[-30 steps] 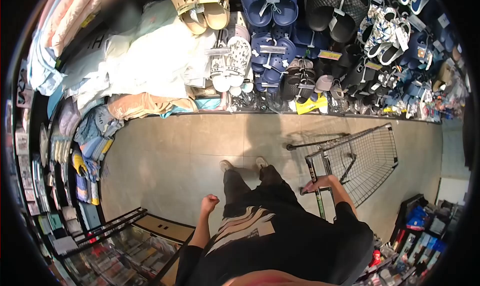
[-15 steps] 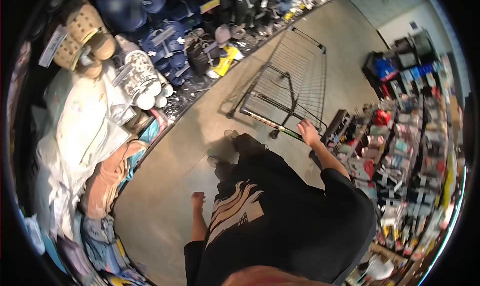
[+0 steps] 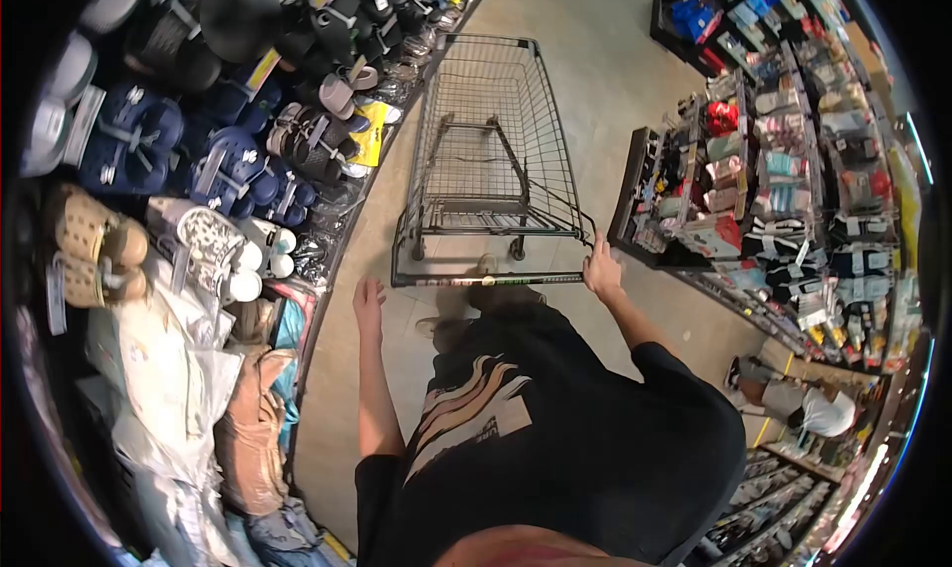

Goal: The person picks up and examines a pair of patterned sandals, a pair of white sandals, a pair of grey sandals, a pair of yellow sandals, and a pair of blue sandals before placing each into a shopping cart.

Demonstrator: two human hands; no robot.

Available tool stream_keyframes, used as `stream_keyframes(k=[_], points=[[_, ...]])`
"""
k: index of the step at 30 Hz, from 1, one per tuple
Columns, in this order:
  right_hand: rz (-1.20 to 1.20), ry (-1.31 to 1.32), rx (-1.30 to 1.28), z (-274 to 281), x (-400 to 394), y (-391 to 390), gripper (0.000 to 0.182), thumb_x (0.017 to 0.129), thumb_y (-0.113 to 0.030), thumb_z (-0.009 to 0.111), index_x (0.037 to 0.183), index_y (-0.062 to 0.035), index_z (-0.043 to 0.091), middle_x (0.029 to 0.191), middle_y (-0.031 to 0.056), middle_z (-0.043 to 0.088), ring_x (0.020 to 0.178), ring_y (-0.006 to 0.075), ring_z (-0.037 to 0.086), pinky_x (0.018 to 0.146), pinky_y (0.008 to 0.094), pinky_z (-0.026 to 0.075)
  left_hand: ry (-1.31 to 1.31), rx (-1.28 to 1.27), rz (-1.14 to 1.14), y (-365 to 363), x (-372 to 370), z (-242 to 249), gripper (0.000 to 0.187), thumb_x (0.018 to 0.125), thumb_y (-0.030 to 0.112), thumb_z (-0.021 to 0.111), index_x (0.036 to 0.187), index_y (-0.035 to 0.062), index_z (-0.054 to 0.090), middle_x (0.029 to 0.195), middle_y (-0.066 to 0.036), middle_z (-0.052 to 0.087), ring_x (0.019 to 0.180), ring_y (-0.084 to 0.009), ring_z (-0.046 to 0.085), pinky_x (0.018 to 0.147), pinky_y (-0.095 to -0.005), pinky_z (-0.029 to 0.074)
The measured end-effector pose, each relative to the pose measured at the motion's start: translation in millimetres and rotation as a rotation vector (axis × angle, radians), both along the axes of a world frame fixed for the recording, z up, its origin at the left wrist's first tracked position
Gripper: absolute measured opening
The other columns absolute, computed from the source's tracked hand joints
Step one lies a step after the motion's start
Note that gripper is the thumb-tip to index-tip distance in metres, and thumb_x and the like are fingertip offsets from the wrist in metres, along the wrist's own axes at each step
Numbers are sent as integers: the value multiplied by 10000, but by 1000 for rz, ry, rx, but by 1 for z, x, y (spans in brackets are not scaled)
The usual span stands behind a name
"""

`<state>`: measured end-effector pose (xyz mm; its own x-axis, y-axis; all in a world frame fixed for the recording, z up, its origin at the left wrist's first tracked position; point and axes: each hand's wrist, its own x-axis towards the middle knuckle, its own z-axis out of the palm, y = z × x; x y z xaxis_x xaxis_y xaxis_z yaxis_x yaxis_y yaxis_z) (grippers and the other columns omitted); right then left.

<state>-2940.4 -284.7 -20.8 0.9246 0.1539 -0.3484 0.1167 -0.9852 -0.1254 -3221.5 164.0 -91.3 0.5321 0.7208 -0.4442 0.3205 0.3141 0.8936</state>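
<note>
A dark wire shopping cart stands ahead of me, its inside showing only bare mesh. Its handle bar, with small printed lettering, runs crosswise in front of my body. My right hand is wrapped around the right end of that bar. To the left of the bar's other end, my left hand is raised with its fingers stretched out. It holds nothing and a small gap separates it from the cart.
Clogs hang along the left display, above plastic-wrapped goods. On the right stand racks of packaged socks. A person is low at the far right. The concrete floor runs forward between the displays.
The cart has swung round from the right to straight ahead, with my right hand still on its bar. My left hand has risen toward the bar's left end. A person now shows at right.
</note>
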Motion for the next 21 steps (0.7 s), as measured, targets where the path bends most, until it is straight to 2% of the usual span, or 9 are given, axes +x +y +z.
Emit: stream_keyframes(k=[3, 5, 6, 7, 9, 10, 12, 15, 21], points=[[28, -19, 64, 0, -4, -18, 765, 922, -214, 545, 1569, -108, 152, 1295, 244, 535, 934, 493, 644, 804, 581, 534, 122, 156, -273, -12, 58, -12, 417, 1049, 348, 523, 1252, -8, 596, 1087, -149, 705, 869, -247, 699, 758, -366, 547], [-8, 20, 115, 9, 6, -22, 766, 928, -235, 560, 1567, -107, 156, 1255, 231, 550, 924, 490, 642, 800, 571, 537, 485, 538, -446, -40, 87, 9, 385, 1023, 281, 539, 1261, -18, 588, 1042, -248, 707, 981, -415, 681, 836, -475, 522], [-41, -19, 146, 14, 12, -24, 637, 951, -281, 562, 1493, -86, 289, 1222, 261, 588, 934, 485, 648, 796, 562, 534, 468, 549, -360, -59, 93, 19, 340, 1011, 241, 524, 1236, -5, 593, 1002, -304, 680, 1004, -501, 630, 841, -546, 493], [-61, 3, 151, 9, 23, -30, 637, 951, -281, 562, 1493, -86, 289, 1222, 261, 588, 934, 485, 648, 796, 562, 534, 487, 555, -383, -71, 99, 25, 340, 1011, 241, 524, 1236, -5, 593, 1002, -304, 680, 1004, -501, 630, 841, -546, 493], [-191, 27, 114, -7, 53, -38, 418, 990, -340, 535, 1275, -35, 510, 1036, 271, 678, 911, 470, 666, 780, 573, 530, 543, 640, -392, -86, 114, 34, 325, 1021, 255, 512, 1194, -6, 598, 1018, -308, 677, 996, -506, 630, 826, -559, 491], [-203, 60, 117, -11, 66, -40, 418, 990, -340, 535, 1275, -35, 510, 1036, 271, 678, 911, 470, 666, 780, 573, 530, 594, 618, -401, -87, 124, 32, 310, 1028, 259, 498, 1162, -2, 598, 1002, -312, 672, 973, -520, 624, 817, -572, 486], [-235, 10, 217, -13, 100, -38, 347, 1016, -336, 503, 1087, 0, 554, 906, 303, 686, 878, 493, 658, 787, 583, 515, 610, 665, -429, -83, 146, 24, 305, 1030, 261, 494, 1153, 1, 597, 996, -311, 671, 967, -518, 628, 805, -570, 488], [-259, 2, 304, -9, 135, -40, 348, 1032, -317, 479, 1066, 21, 555, 888, 319, 673, 868, 515, 642, 775, 594, 505, 531, 736, -472, -69, 187, 11, 273, 1033, 249, 491, 1132, 11, 581, 918, -296, 680, 901, -485, 664, 752, -560, 502], [-278, -91, 474, -42, 193, -55, 330, 1047, -296, 451, 1033, 23, 534, 878, 324, 666, 861, 523, 636, 760, 609, 488, 526, 509, -586, -31, 267, -10, 249, 994, 171, 525, 1215, 57, 528, 782, -166, 671, 769, -300, 699, 730, -444, 517]])
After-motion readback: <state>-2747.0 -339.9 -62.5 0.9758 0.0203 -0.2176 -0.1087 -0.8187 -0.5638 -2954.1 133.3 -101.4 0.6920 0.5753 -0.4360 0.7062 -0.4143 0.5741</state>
